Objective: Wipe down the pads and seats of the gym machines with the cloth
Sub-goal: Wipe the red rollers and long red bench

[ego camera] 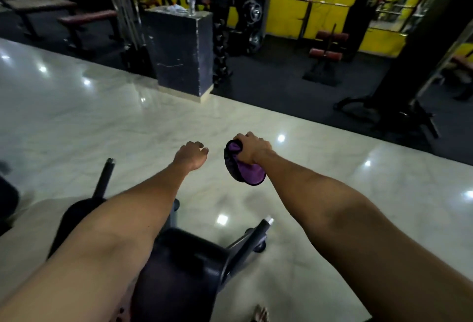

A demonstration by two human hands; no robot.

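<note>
My right hand [252,149] grips a purple and black cloth [242,170], which hangs bunched below the fist over the pale floor. Just to its left, my left hand [192,155] is stretched forward with loosely curled fingers and holds nothing. Below my arms sits a black padded seat [184,270] of a gym machine, with a second dark pad [76,214] partly hidden under my left forearm. Neither hand touches the pads.
A metal handle bar [258,237] sticks out on the right of the seat and another [105,175] on the left. A dark marble pillar [179,50] with a bottle on top stands ahead. Benches [87,19] at the back left, a roller machine [327,50] and weight plates behind.
</note>
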